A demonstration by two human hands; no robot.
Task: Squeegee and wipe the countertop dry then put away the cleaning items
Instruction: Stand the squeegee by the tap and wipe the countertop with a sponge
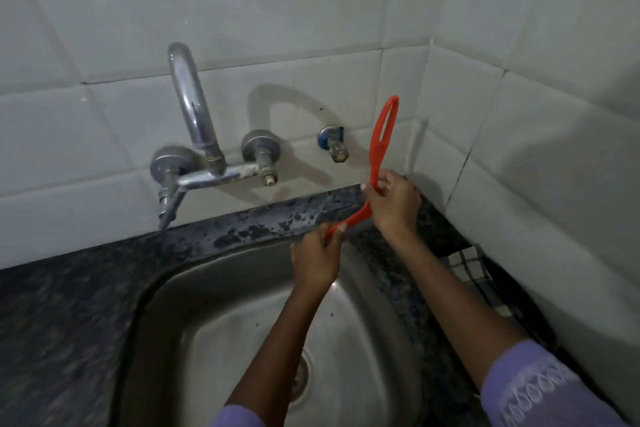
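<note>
Both hands on the squeegee (377,149), held up over the back right corner of the sink (194,305), off the desk (69,305). Right hand (393,204) grips it at the neck where handle meets head, fingers curled round it; left hand (317,262) pinches the low end of the head, thumb on top, fingers wrapped under. Handle points up toward the tiles (311,10), its slot end near the small wall valve (333,142), not touching it. Head slopes down-left over the sink rim, probably so drips fall into the basin and not back on the desk; 2-hand hold looks like she's wiping or stripping water off the blade, can't confirm, the blade edge is hidden by the left hand. Wet patches show on the dark strip of desk behind the sink under the tap (194,121), so drying looks unfinished there. Checked cloth (469,267) lies on the desk at the right by the side wall, just beyond the right forearm, within reach for the wipe step. My read: squeegee stage near its end, wipe and put-away not yet done. Risk: dirty water flicking onto the tiles if the blade springs free
</note>
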